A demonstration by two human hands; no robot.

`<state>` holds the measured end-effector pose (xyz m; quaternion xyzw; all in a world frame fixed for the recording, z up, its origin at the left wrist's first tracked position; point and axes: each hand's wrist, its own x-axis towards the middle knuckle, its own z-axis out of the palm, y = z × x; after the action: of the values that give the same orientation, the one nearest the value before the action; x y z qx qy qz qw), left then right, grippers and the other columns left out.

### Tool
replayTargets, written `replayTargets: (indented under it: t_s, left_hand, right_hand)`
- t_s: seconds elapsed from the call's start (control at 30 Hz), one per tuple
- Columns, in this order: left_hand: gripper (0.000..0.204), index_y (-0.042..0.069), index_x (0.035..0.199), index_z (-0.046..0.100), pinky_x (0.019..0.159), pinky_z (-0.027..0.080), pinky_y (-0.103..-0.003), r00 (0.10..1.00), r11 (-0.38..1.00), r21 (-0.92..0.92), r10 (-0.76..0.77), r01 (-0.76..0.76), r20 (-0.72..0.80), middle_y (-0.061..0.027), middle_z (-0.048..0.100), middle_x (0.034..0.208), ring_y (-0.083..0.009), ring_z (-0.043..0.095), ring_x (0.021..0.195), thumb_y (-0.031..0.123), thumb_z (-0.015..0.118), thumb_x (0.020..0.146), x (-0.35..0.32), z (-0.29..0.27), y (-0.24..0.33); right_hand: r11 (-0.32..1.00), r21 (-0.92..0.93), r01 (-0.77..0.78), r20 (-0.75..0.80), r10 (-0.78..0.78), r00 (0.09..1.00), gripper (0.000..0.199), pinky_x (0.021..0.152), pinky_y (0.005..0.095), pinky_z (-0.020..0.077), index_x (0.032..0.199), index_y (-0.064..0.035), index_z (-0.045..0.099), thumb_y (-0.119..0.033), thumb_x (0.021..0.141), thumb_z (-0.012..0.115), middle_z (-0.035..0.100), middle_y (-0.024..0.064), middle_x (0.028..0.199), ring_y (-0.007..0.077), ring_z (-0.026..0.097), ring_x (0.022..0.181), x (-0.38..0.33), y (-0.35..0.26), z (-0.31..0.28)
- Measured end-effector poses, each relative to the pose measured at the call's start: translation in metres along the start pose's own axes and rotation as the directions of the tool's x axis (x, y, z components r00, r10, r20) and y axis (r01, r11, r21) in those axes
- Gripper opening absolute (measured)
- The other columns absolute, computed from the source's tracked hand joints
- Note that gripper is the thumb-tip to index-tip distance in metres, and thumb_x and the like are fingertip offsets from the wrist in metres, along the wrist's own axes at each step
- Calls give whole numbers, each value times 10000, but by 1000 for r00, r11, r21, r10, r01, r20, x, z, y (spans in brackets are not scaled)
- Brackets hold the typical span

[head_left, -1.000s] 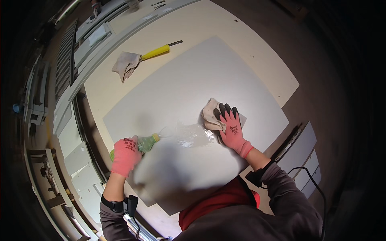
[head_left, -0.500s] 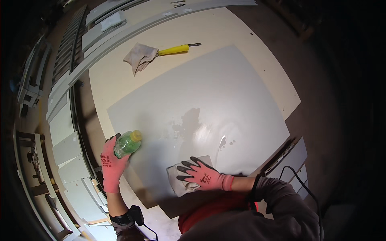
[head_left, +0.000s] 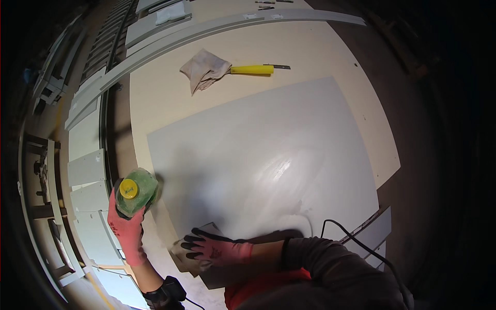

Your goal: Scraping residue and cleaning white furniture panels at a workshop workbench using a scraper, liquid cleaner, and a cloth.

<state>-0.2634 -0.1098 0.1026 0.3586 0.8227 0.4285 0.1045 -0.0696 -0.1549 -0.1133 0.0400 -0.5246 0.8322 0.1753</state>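
My left hand [head_left: 127,231], in a pink glove with dark fingertips, is wrapped round a green translucent bottle [head_left: 145,187] with a yellow cap. The cap faces up toward me, and the bottle is beyond the left edge of a smooth grey panel [head_left: 248,134]. My right hand [head_left: 217,249], gloved the same way, presses a pale cloth [head_left: 181,254] down at the panel's near left corner. Its fingers lie stretched over the cloth and point left. Faint damp streaks show on the panel, mostly toward its near right side.
Under the panel lies a larger cream board [head_left: 294,44]. On it rest a crumpled cloth [head_left: 204,70] and a yellow-handled tool with a thin metal strip [head_left: 252,70]. Long grey strips [head_left: 206,32] cross the far side. A black cable [head_left: 347,235] loops beside my right arm.
My right hand has swept the cloth left and nearer to me. The dark wet patches mid-panel have turned to faint streaks. My left hand has moved left and tipped the bottle's cap toward me.
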Motion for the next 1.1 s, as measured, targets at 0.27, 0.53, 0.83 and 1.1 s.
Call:
replayTargets:
  t_s: [0.27,0.53,0.83,1.1]
  left_hand:
    - [728,-20,1260,463,956,393,-333,992,996,-39,-86,83,-96,-134,558,1160,-237,535,1072,89,726,589,-13,8,-25]
    - [703,-30,1253,465,968,385,-329,999,999,-14,-31,31,29,-134,553,1172,-232,528,1086,51,690,592,-11,43,11]
    - [661,-30,1215,494,923,416,-301,925,981,-32,191,-191,328,-134,578,1158,-209,557,1046,51,751,612,-8,115,75]
    - [628,-6,1183,533,882,434,-306,817,978,-88,207,-190,538,-116,591,1095,-223,575,984,63,747,596,-36,138,105]
  right_hand:
    - [-355,-649,-673,-660,-178,730,550,1068,495,177,1304,-144,427,-380,818,533,398,135,1351,318,324,1275,31,-230,-288]
    - [-345,-403,-848,-822,-271,501,535,1046,562,162,1208,-67,486,-282,736,617,376,197,1306,402,277,1259,-176,-253,-207]
    - [-86,-985,-147,-156,117,981,519,1077,527,167,1266,-147,451,-407,821,511,413,113,1307,292,319,1270,-71,-206,-140]
    - [-109,-8,-994,-826,-559,68,524,1067,510,172,1268,-66,462,-253,789,568,406,160,1314,338,321,1255,-286,-273,-233]
